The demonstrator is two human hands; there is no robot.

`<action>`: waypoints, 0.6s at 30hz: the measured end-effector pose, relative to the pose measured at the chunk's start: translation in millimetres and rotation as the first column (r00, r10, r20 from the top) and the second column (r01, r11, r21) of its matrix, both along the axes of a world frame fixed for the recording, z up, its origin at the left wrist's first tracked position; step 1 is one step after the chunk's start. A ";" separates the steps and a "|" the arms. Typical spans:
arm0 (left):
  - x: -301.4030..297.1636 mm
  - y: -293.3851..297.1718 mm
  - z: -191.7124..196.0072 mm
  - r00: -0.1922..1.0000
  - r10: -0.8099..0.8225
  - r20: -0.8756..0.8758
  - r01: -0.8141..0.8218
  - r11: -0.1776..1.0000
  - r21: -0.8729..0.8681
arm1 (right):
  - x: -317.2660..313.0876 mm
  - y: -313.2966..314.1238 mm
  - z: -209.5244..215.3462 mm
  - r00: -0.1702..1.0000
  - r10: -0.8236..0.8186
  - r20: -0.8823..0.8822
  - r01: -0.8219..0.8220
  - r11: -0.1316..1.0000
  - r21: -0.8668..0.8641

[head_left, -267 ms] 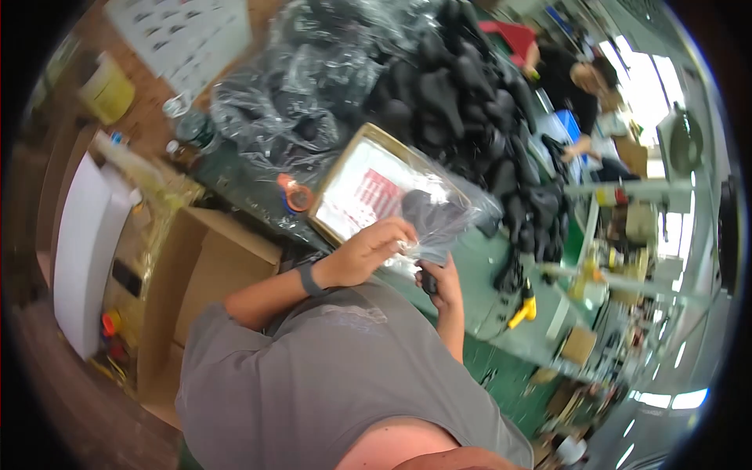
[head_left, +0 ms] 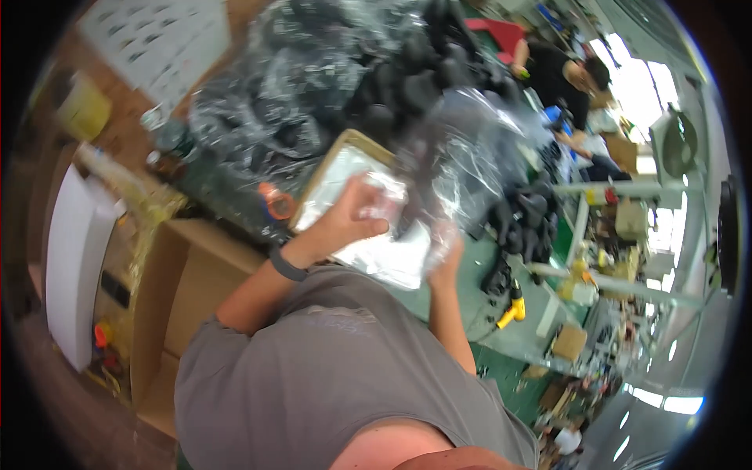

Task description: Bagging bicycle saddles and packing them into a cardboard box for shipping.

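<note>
A clear plastic bag (head_left: 478,149), puffed out and blurred, hangs over the table in front of me. Something dark shows through its near part, perhaps a black saddle-shaped piece. My left hand (head_left: 352,211), with a dark band on the wrist, is closed on crumpled clear plastic at the bag's left side. Lower down on the right, my right hand (head_left: 443,254) grips the bag's near end, its fingers partly covered by plastic and smeared. Below both hands sits a shallow cardboard box (head_left: 321,176) with shiny white plastic bags (head_left: 384,258) in it.
Black saddle-shaped pieces (head_left: 384,117) and plastic-wrapped ones (head_left: 274,102) are heaped beyond. An orange tape dispenser (head_left: 277,202) lies left of the box. An empty carton (head_left: 207,270) stands at my left. A yellow heat gun (head_left: 513,309) lies right; a co-worker (head_left: 560,82) is far right.
The bag has swung up and away from the box and spread out. My left hand has moved slightly left and down. The red-printed patch over the box no longer shows there.
</note>
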State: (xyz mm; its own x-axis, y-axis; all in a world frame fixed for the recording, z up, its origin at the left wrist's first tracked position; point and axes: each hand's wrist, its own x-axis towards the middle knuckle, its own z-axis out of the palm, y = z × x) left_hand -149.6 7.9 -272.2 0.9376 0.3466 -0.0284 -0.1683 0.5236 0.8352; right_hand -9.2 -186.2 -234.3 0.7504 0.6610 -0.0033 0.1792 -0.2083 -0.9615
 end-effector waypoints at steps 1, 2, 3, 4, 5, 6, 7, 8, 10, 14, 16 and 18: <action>17.0 17.9 18.5 0.995 0.102 -0.020 -0.085 0.907 0.413 | 3.6 12.5 14.2 0.892 0.188 0.411 -0.133 0.978 -0.160; 30.6 41.5 17.0 0.968 0.166 -0.191 -0.113 0.959 0.261 | -2.9 24.6 30.0 0.799 0.299 0.522 -0.222 0.953 -0.205; 34.9 72.6 13.6 0.972 0.107 -0.208 -0.105 0.994 0.016 | 6.9 25.7 23.3 0.727 0.368 0.580 -0.358 0.924 -0.137; 36.5 99.1 -20.0 0.940 0.308 -0.144 -0.333 0.921 -0.201 | 9.5 33.0 34.1 0.751 0.371 0.546 -0.373 0.921 -0.114; 51.9 102.5 38.1 0.896 0.398 -0.197 -0.444 0.811 -0.381 | 21.5 31.8 33.5 0.821 0.286 0.494 -0.305 0.951 -0.044; 44.9 158.5 -15.6 0.863 0.504 -0.047 -0.462 0.747 -0.478 | 36.7 22.3 26.9 0.863 0.187 0.469 -0.191 0.981 -0.039; 52.5 188.1 -6.6 0.868 0.487 0.096 -0.328 0.707 -0.627 | 55.8 7.3 6.5 0.896 0.079 0.436 -0.068 0.997 -0.040; 81.4 171.0 45.3 0.656 0.754 -0.014 -0.670 0.575 -0.469 | 78.1 -9.3 -15.2 0.909 -0.078 0.410 0.115 0.991 -0.067; 78.8 218.8 -18.2 0.677 0.731 0.086 -0.683 0.667 -0.298 | 122.0 -48.9 -73.0 0.877 -0.480 0.026 0.481 0.876 -0.040; 141.7 106.3 -0.6 0.776 0.614 -0.141 -0.404 0.657 0.636 | 194.5 -173.6 -236.3 0.759 -0.629 0.168 0.612 0.600 -0.516; 149.2 48.8 -47.0 0.934 0.275 -0.227 -0.037 0.709 0.704 | 201.1 -173.2 -281.1 0.797 -0.583 0.157 0.528 0.548 -0.649; 163.6 -20.3 -81.8 0.975 0.030 -0.220 0.175 0.507 0.844 | 208.1 -176.7 -331.3 0.842 -0.520 0.146 0.447 0.519 -0.729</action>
State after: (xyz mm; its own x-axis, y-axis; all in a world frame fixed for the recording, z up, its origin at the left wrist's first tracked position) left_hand 14.1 -12.3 -354.0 0.9708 0.2286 0.0720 0.0421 -0.4587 0.8876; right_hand 198.9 -362.9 -565.6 0.9258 -0.0497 -0.3748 -0.2341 -0.8537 -0.4651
